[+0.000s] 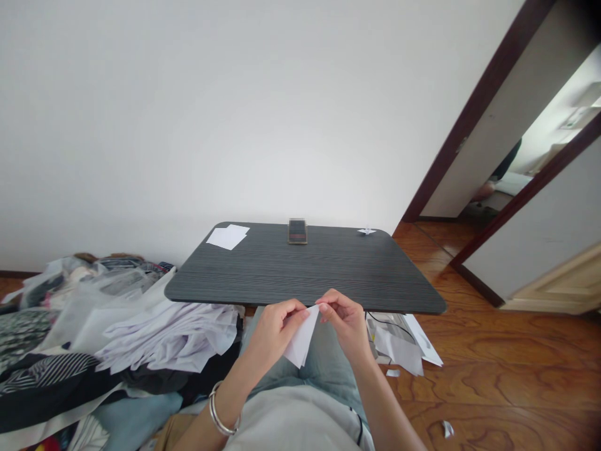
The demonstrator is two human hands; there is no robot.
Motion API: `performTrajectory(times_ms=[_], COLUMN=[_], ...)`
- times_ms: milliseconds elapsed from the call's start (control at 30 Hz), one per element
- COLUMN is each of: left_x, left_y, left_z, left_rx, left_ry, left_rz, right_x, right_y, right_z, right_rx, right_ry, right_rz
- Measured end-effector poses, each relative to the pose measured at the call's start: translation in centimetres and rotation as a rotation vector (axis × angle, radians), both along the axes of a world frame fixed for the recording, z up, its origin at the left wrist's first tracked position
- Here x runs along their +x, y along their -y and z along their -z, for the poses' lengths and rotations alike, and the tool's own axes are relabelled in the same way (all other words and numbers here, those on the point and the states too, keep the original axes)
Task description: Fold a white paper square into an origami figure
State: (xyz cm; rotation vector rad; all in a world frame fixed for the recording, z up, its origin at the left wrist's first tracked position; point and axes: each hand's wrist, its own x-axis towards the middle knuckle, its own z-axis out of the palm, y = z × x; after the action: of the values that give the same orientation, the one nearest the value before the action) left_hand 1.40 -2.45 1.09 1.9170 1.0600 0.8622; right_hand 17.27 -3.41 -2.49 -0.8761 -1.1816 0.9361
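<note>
The paper [300, 343] is at the lower middle of the frame, just off the table's near edge, over the lap [328, 360]; the left hand [276, 324] pinches its side, the right hand [346, 319] its upper tip. A slackened pinch could drop it; uneven pull between the hands could skew the fold or tear the tip. Counted: two hands, one held paper, one table [300, 275], at least two overlapping sheets [226, 238] at its far left, one dark object [297, 232] at far centre, one paper figure [367, 232] at far right.
</note>
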Motion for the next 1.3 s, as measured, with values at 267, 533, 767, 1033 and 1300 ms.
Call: performTrajectory(times_ms=[267,533,767,1033,1300], left_x=[-0.1,0.1,-0.1,-0.1,-0.1], left_y=[-0.1,-0.3,-0.4,-0.6,-0.4], left_z=[0.0,0.1,0.2,0.1,-0.5], left_rx=[0.03,0.038,0.028,0.04,0.051], left_ry=[-0.06,-0.078,-0.143,-0.146,-0.158], left_rz=[0.026,0.038,0.03,0.056,0.085], right_x=[-0.4,-0.4,0.2,0.4,0.6], right_y=[-0.1,-0.2,-0.4,-0.3,-0.3], right_z=[0.2,0.5,1.3,1.4,1.1], right_rx=[-0.026,-0.009,0.094,0.13,0.071], right_ry=[-0.071,-0.095,-0.012,0.003,-0.053], right_rz=[0.014,0.02,-0.03,-0.04,-0.059])
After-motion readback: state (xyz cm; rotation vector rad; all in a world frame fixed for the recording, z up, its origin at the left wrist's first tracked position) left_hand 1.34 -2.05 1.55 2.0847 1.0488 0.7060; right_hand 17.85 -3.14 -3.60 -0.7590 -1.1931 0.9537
